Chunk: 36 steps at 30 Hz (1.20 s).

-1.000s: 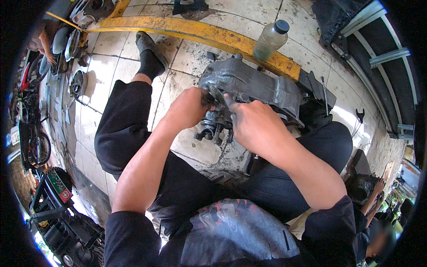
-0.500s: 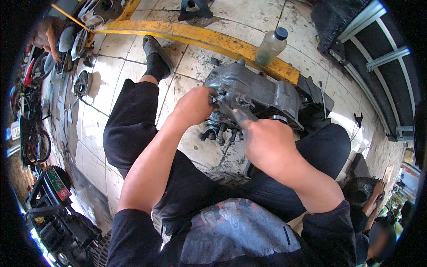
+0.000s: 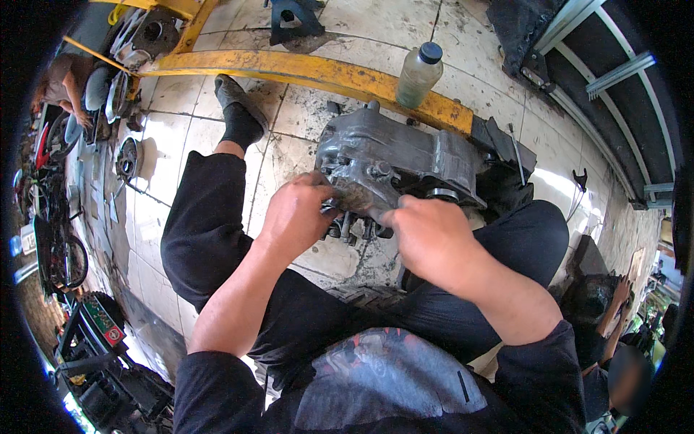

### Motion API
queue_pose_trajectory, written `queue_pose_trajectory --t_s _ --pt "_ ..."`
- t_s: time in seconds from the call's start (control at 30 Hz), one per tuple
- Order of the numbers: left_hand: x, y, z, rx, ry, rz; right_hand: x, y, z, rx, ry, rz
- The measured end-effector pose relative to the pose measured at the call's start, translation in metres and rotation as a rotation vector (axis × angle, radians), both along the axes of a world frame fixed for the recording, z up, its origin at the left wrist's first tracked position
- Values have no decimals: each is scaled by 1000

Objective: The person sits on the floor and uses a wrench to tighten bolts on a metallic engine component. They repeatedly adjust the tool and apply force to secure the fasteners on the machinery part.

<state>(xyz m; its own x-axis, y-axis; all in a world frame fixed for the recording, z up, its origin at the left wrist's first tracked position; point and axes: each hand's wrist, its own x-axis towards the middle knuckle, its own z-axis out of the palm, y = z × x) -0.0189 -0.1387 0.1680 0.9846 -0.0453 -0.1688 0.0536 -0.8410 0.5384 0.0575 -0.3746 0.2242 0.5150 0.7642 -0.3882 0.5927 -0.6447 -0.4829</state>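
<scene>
A grey metal engine case [image 3: 405, 148], like that of a small motorcycle, lies on the tiles between my legs. At its near side a dull grey-brown flat piece [image 3: 359, 195] spans the gap between my hands; whether it is metal or cloth I cannot tell. My left hand [image 3: 300, 206] is closed at this piece's left end, fingers curled and fingertips partly hidden. My right hand [image 3: 430, 228] closes on its right end, thumb and fingers together and slightly blurred. Beneath the piece, dark bolts and fittings [image 3: 349, 228] stick out toward me.
Behind the case runs a yellow steel beam [image 3: 267, 64], with a capped clear bottle [image 3: 419, 76] beside it. To the right a screwdriver [image 3: 517, 155] leans against dark blocks. A round metal part [image 3: 129, 159] lies at left. Other people work at the far left and lower right.
My left hand has come down and toward me from the case's edge. The flat piece now shows between both hands, nearer to me. The whole view has shifted slightly.
</scene>
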Motion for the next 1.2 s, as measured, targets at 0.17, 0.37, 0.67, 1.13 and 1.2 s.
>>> queue_pose_trajectory --t_s 0.17,0.37,0.67,1.13,1.2 --pt "-6 -18 -5 33 -27 3 42 5 -3 -146 23 57" --pt "-6 -25 -4 4 -20 36 77 13 -6 -162 68 103" --pt "-2 -33 -7 108 -65 -1 92 1 -28 -53 136 51" --pt "0 -32 -7 171 -73 -32 97 10 -33 -165 168 57" --pt "-5 -35 -8 139 -85 -11 96 6 -37 -146 165 93"
